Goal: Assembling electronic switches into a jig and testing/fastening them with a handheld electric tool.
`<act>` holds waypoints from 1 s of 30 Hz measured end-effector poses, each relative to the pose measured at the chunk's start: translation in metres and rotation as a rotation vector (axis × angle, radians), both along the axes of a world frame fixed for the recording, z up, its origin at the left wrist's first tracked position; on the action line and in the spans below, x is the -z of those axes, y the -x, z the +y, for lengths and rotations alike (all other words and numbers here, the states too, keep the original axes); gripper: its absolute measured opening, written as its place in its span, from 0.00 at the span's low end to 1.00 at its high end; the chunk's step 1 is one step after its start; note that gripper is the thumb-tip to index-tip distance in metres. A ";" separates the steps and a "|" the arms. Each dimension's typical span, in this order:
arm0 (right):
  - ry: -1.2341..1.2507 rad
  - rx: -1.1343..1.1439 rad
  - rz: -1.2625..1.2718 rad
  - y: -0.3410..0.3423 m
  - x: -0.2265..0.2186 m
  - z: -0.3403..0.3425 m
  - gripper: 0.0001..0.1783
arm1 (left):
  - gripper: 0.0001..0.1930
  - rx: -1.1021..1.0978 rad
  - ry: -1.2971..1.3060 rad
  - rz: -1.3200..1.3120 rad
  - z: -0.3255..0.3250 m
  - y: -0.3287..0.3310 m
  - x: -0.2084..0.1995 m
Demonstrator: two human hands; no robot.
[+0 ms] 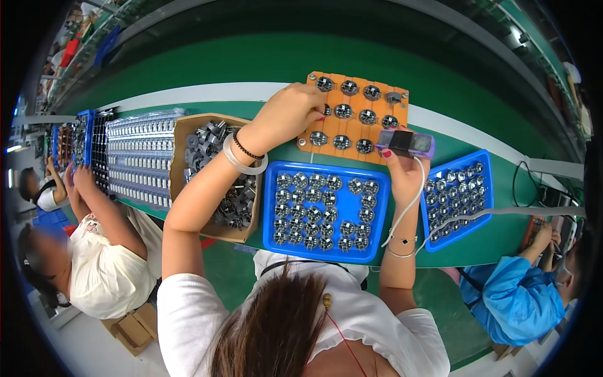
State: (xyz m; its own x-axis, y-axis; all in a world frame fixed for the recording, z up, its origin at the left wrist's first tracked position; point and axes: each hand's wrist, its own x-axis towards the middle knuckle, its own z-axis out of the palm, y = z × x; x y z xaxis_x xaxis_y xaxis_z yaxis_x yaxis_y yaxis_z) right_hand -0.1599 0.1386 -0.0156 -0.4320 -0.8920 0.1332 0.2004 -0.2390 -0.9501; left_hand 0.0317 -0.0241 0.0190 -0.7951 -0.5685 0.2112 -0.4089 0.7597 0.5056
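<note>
An orange fixture plate [355,99] lies on the green bench, with rows of small round black circuit boards [343,111] in its pockets. A grey cap-like piece [394,97] sits at its far right corner. My left hand [290,112] is over the plate's left edge, fingers curled and pinched at a round board in the middle row; whatever is between the fingertips is hidden. My right hand [405,173] is closed around a translucent purple block [422,145] with a black band and a pale cable, held at the plate's near right corner.
A blue tray [269,210] of round boards stands nearest me; another blue tray [457,227] is at right. Left are a cardboard box [182,141] of grey parts and clear trays [139,154] of small parts. A cable [515,212] crosses the right side. Co-workers sit on both sides.
</note>
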 end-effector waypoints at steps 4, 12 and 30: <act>-0.029 -0.011 0.026 -0.003 0.005 -0.001 0.26 | 0.06 0.006 -0.055 -0.046 0.002 0.001 -0.008; -0.018 -0.086 0.094 -0.009 -0.003 -0.002 0.26 | 0.07 0.124 -0.187 0.122 0.044 0.017 -0.032; 0.027 0.112 0.026 0.004 -0.004 0.001 0.26 | 0.15 -0.100 0.006 0.035 0.025 0.007 -0.019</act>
